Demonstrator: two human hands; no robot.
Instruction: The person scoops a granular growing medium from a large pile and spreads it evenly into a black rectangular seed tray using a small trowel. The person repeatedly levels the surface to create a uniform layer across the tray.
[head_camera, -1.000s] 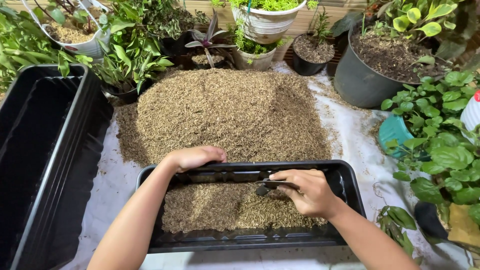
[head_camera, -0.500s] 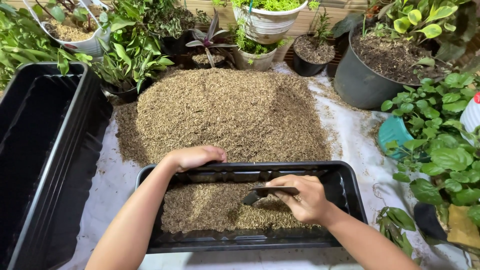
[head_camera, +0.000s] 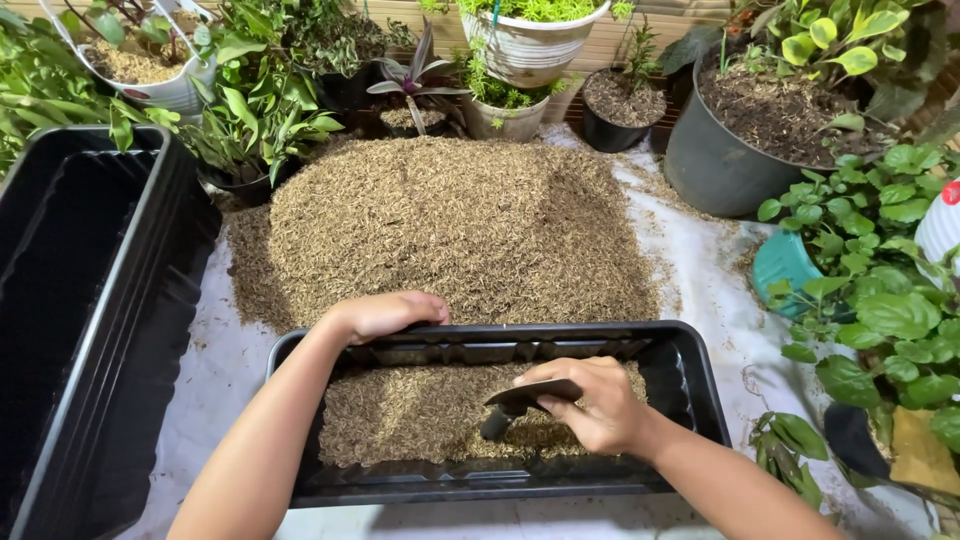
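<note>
Large mound of brown husk mix (head_camera: 450, 225) heaped on pale ground sheet (head_camera: 700, 290). Empty black trough planters (head_camera: 90, 300) stacked at left. Behind: white hanging pot (head_camera: 530, 45), small black pot (head_camera: 612, 110), purple-leaved plant (head_camera: 418, 75). Big dark pot of soil (head_camera: 740, 140) right, beside leafy greens; teal pot (head_camera: 782, 265) under foliage.

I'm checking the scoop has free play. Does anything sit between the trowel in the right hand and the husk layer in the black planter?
Nothing visible does. The right hand holds the trowel inside the black planter, its tip already down at the husk layer. The left hand grips the far rim, off to the side.
</note>
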